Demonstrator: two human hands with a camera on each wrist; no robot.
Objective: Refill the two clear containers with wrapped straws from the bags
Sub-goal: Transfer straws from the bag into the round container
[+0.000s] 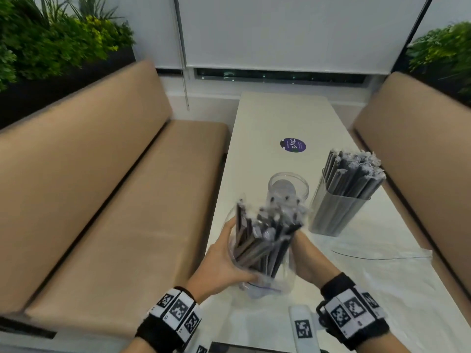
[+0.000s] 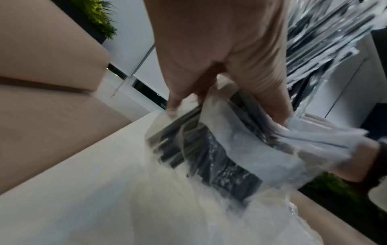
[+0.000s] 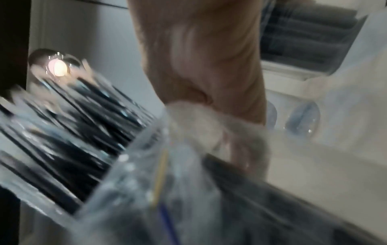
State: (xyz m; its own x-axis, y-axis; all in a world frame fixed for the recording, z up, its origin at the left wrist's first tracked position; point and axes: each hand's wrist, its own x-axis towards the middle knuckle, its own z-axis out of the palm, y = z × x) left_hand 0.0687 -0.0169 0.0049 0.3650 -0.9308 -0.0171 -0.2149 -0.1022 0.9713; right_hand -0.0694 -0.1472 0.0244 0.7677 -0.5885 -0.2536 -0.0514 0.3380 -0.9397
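Both hands, the left hand (image 1: 219, 266) and right hand (image 1: 309, 261), clasp a clear bag of black wrapped straws (image 1: 265, 240) above the table (image 1: 257, 128). Beyond, the square container (image 1: 334, 212) already stands full; the round container (image 1: 288, 187) looks empty and awaits filling.

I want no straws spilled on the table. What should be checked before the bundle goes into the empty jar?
1. Both hands hold the bag: ok; left hand and right hand grip the bag.
2. Straws stick out of the bag's open end: ok.
3. Jar upright, mouth open, nothing visible inside: ok.
4. Bundle over the jar mouth: not ok; it is nearer the person.
5. Square container already full: ok.
6. Bundle fits the jar mouth: cannot tell.
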